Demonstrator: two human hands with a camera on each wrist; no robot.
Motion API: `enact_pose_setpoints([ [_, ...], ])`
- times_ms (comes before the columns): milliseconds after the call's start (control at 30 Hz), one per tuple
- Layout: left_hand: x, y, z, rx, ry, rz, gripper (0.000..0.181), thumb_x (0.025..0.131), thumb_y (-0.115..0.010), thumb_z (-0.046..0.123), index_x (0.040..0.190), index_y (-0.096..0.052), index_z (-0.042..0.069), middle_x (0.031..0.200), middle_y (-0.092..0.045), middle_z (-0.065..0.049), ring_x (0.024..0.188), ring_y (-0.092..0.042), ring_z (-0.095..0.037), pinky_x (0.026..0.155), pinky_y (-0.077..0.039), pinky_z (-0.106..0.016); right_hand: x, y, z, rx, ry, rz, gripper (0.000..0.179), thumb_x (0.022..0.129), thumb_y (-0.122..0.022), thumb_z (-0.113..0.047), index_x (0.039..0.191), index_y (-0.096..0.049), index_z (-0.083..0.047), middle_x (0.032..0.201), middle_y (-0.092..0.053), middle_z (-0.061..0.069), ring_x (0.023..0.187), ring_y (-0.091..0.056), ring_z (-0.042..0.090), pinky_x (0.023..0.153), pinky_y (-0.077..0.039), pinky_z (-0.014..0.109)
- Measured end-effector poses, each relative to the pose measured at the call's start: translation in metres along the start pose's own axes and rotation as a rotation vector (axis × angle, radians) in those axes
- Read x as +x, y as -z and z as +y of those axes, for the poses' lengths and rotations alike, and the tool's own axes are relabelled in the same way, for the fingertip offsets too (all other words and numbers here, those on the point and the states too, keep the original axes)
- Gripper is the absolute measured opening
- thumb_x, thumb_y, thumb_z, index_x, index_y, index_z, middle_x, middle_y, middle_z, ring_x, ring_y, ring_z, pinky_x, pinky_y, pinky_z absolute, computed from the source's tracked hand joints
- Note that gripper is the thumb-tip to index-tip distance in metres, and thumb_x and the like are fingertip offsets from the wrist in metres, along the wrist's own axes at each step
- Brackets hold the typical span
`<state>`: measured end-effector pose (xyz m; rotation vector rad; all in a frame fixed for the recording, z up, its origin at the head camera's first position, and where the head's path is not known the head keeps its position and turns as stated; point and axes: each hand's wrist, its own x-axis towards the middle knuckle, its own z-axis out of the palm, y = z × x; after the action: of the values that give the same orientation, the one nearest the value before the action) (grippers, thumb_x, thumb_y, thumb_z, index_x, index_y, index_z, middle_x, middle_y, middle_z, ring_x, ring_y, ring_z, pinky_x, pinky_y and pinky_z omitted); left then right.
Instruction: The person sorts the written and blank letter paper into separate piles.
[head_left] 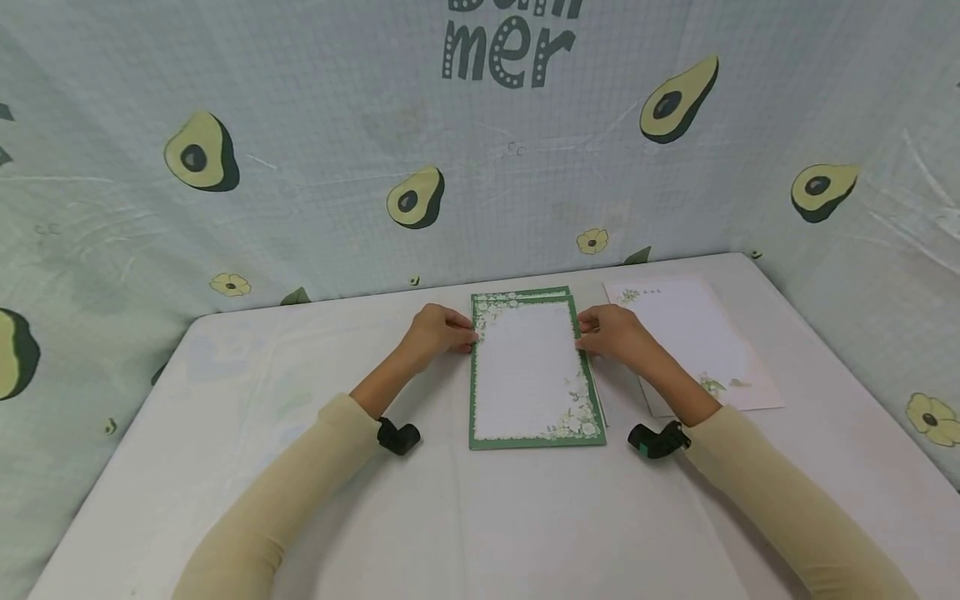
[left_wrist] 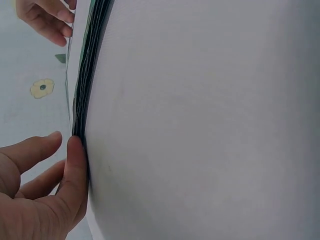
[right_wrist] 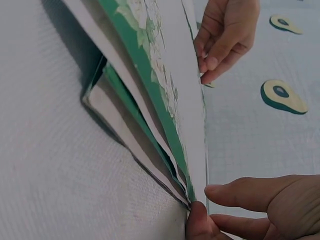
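Note:
A stack of letter paper with green, white-flowered borders lies at the table's middle; its top sheet sits a little askew over those beneath. My left hand is at the stack's left edge; in the left wrist view a fingertip presses against the layered edge, thumb raised apart from it. At the right edge is my right hand. In the right wrist view its finger touches the sheets where they come together, its thumb extended above. Toward the near end, the sheets' edges fan apart there.
A pale pink sheet with small green plants lies to the right, partly beneath my right forearm. White cloth covers the table. Behind it hangs a curtain printed with avocados. Each wrist carries a black camera.

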<state>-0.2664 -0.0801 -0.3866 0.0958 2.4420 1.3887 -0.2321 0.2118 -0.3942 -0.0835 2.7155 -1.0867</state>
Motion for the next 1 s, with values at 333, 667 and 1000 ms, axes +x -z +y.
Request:
enact_pose_setpoints([
  [333,0.006,0.003,0.013,0.610,-0.185,-0.229,0.064,0.079,-0.090,0.019,0.136,-0.064,0.003,0.118,-0.066,-0.012,0.102,-0.063,-0.023,0.086,-0.056,-0.033,0.011,0.011,-0.008,-0.356,0.198,-0.249,0.066,0.080,-0.090,-0.023,0.128,-0.060,0.010,0.102,-0.057,0.017,0.085,-0.051,0.022,0.070,-0.044,0.030],
  [667,0.003,0.012,-0.009,0.483,-0.188,-0.233,0.069,0.080,-0.089,0.015,0.140,-0.058,0.000,0.116,-0.065,-0.011,0.097,-0.064,-0.021,0.081,-0.054,-0.029,0.006,0.022,0.013,-0.255,0.145,-0.203,0.072,0.083,-0.087,-0.019,0.140,-0.055,0.009,0.118,-0.068,0.019,0.101,-0.065,0.028,0.076,-0.056,0.035],
  [1000,-0.016,0.018,-0.014,0.231,-0.075,-0.219,0.043,0.087,-0.083,0.013,0.126,-0.070,0.001,0.106,-0.070,-0.006,0.098,-0.063,-0.020,0.084,-0.053,-0.030,-0.017,0.025,0.010,-0.089,0.076,-0.218,0.053,0.092,-0.077,-0.015,0.136,-0.059,0.007,0.122,-0.069,0.015,0.114,-0.064,0.031,0.093,-0.057,0.040],
])
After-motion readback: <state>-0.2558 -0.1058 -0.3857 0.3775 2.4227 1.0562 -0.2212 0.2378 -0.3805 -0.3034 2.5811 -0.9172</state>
